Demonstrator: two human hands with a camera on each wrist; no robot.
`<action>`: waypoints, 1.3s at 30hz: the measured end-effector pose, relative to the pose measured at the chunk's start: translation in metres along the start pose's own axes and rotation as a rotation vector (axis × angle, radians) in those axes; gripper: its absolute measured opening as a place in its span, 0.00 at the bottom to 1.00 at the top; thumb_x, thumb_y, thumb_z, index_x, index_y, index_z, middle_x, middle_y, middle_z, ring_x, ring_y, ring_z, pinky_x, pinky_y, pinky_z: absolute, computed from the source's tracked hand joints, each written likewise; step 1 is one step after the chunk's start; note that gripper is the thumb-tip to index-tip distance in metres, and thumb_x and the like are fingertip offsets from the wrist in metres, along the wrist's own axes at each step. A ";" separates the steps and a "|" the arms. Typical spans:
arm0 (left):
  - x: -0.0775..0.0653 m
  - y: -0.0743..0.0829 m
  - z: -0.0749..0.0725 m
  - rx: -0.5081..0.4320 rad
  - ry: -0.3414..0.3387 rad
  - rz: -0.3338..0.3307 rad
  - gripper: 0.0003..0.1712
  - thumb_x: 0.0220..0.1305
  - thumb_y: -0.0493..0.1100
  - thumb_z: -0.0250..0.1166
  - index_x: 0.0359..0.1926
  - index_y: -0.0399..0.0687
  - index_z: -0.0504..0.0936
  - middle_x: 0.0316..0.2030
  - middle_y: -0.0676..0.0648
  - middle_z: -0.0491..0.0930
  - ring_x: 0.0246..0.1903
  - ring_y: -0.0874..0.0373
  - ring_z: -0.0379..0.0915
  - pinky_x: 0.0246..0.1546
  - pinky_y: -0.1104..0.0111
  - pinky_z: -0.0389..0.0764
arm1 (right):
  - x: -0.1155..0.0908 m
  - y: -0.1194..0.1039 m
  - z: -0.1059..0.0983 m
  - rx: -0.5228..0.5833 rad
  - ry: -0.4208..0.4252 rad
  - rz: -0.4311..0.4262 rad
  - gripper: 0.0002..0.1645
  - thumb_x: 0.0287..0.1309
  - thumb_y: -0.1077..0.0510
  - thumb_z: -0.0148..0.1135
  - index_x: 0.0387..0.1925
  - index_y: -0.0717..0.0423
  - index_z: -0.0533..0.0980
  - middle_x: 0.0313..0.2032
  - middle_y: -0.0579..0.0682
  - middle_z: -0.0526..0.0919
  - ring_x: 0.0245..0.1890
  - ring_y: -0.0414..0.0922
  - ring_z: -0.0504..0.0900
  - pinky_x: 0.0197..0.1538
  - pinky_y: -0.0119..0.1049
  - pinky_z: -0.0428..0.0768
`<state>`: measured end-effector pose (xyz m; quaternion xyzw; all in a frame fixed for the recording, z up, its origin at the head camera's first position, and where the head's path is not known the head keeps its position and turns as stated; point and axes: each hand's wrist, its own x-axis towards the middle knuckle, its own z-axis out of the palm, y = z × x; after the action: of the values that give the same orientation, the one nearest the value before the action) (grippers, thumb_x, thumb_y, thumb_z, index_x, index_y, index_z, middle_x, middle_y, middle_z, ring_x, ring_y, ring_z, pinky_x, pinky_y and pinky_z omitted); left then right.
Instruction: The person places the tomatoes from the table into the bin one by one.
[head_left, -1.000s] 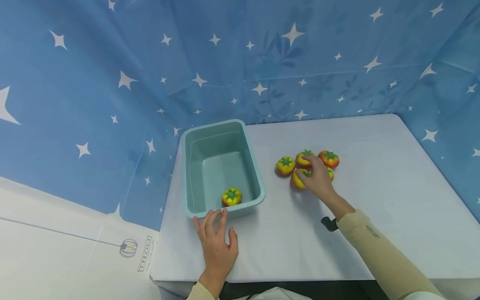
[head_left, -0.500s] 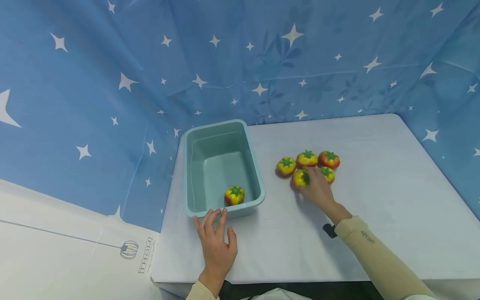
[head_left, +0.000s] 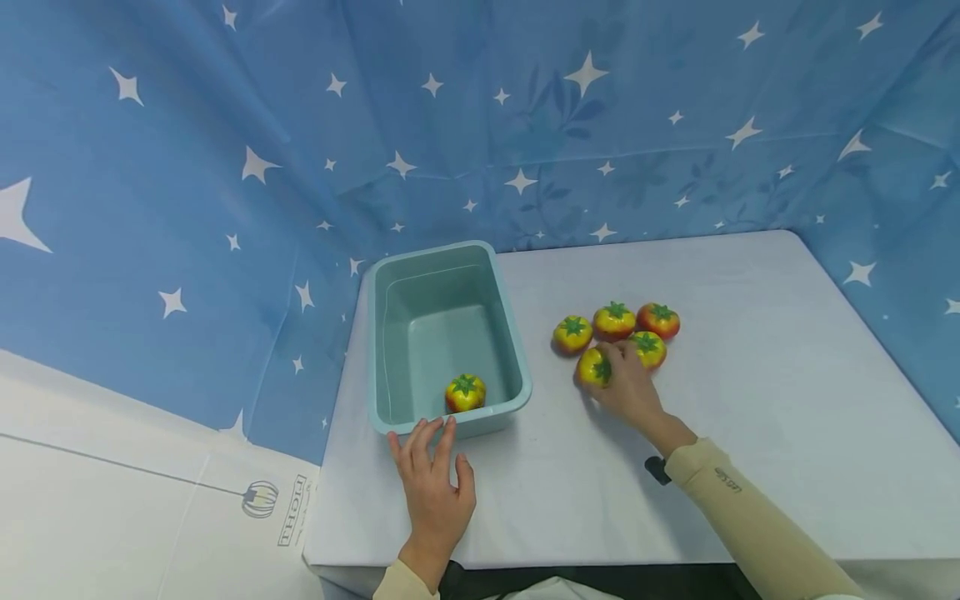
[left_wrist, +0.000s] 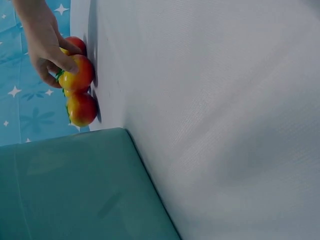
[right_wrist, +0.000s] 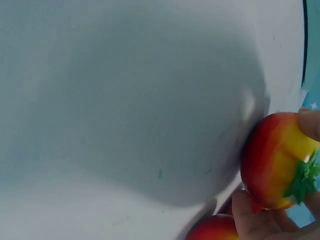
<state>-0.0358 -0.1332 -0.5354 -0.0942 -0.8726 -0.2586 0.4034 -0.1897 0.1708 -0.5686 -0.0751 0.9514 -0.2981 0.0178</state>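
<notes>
One fruit [head_left: 465, 392] lay in the bin [head_left: 517, 367] left of the grip, four others [head_left: 614, 320] beside or beyond it, while the right hand [head_left: 632, 389] pinched another fruit [head_left: 592, 367], perhaps clear of the table [head_left: 555, 492].

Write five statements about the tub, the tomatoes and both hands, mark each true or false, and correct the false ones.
1. The right hand grips a yellow-and-red tomato. True.
2. The left hand has its fingertips at the near rim of the teal tub. True.
3. Three tomatoes lie in the tub. False: just one, the tub's tomato, lies there.
4. Counting the gripped one, five tomatoes are outside the tub. True.
5. In the head view, the tub stands right of those five. False: it stands to their left.
</notes>
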 end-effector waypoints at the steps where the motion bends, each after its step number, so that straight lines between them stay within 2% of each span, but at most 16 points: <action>1: 0.000 0.000 0.000 0.000 -0.001 -0.001 0.22 0.66 0.42 0.50 0.56 0.38 0.79 0.53 0.38 0.74 0.58 0.40 0.64 0.67 0.37 0.40 | -0.001 0.000 0.000 0.004 -0.007 -0.004 0.44 0.49 0.54 0.72 0.65 0.59 0.63 0.61 0.65 0.63 0.57 0.62 0.68 0.59 0.62 0.70; 6: 0.000 0.000 -0.001 0.001 -0.009 -0.003 0.23 0.63 0.40 0.51 0.57 0.39 0.79 0.53 0.38 0.73 0.57 0.40 0.65 0.67 0.38 0.40 | -0.002 -0.001 -0.002 0.030 -0.017 0.009 0.44 0.52 0.53 0.70 0.67 0.59 0.61 0.62 0.66 0.63 0.58 0.62 0.68 0.60 0.62 0.69; 11: 0.000 -0.001 -0.002 0.002 -0.024 -0.009 0.25 0.60 0.39 0.53 0.58 0.39 0.78 0.54 0.39 0.73 0.58 0.40 0.64 0.67 0.38 0.41 | 0.000 -0.010 -0.013 0.101 0.060 0.008 0.44 0.53 0.51 0.68 0.67 0.60 0.60 0.59 0.67 0.62 0.54 0.63 0.69 0.56 0.63 0.72; 15: 0.000 -0.001 -0.003 0.004 -0.040 -0.015 0.25 0.59 0.39 0.54 0.58 0.40 0.78 0.54 0.39 0.73 0.59 0.41 0.64 0.67 0.38 0.41 | 0.005 -0.021 -0.023 0.146 0.122 -0.011 0.43 0.52 0.52 0.68 0.66 0.62 0.61 0.60 0.67 0.61 0.54 0.62 0.68 0.56 0.63 0.71; 18: 0.000 -0.001 -0.004 0.006 -0.051 -0.016 0.24 0.62 0.40 0.53 0.58 0.40 0.78 0.54 0.39 0.73 0.59 0.41 0.63 0.68 0.39 0.41 | 0.009 -0.032 -0.030 0.176 0.154 -0.028 0.43 0.51 0.54 0.69 0.66 0.61 0.62 0.61 0.65 0.61 0.56 0.60 0.67 0.58 0.62 0.70; 24: 0.000 -0.001 -0.005 0.009 -0.051 -0.005 0.23 0.66 0.42 0.50 0.58 0.39 0.78 0.54 0.39 0.73 0.59 0.41 0.64 0.68 0.40 0.41 | 0.011 -0.061 -0.044 0.225 0.172 -0.093 0.43 0.51 0.55 0.70 0.67 0.60 0.63 0.63 0.62 0.64 0.60 0.59 0.66 0.61 0.61 0.68; 29: 0.001 -0.001 -0.006 0.011 -0.047 0.000 0.23 0.66 0.43 0.50 0.58 0.39 0.78 0.54 0.39 0.73 0.59 0.41 0.64 0.68 0.39 0.42 | 0.012 -0.093 -0.052 0.279 0.163 -0.137 0.43 0.52 0.54 0.70 0.68 0.56 0.63 0.65 0.59 0.65 0.60 0.56 0.67 0.58 0.57 0.74; 34: 0.001 -0.002 -0.007 0.008 -0.048 0.005 0.24 0.61 0.39 0.53 0.58 0.40 0.78 0.54 0.39 0.73 0.59 0.40 0.64 0.67 0.38 0.43 | 0.009 -0.124 -0.057 0.359 0.138 -0.190 0.43 0.54 0.55 0.69 0.69 0.54 0.62 0.64 0.56 0.64 0.58 0.53 0.69 0.54 0.54 0.78; 39: 0.000 -0.003 -0.007 0.009 -0.040 0.019 0.27 0.56 0.36 0.53 0.58 0.40 0.78 0.54 0.39 0.73 0.59 0.40 0.65 0.66 0.37 0.44 | 0.007 -0.149 -0.055 0.416 0.112 -0.287 0.43 0.53 0.57 0.70 0.68 0.53 0.62 0.64 0.54 0.65 0.56 0.50 0.70 0.52 0.50 0.80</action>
<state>-0.0323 -0.1391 -0.5325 -0.1060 -0.8807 -0.2490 0.3888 -0.1811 0.0802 -0.4387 -0.1873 0.8489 -0.4904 -0.0622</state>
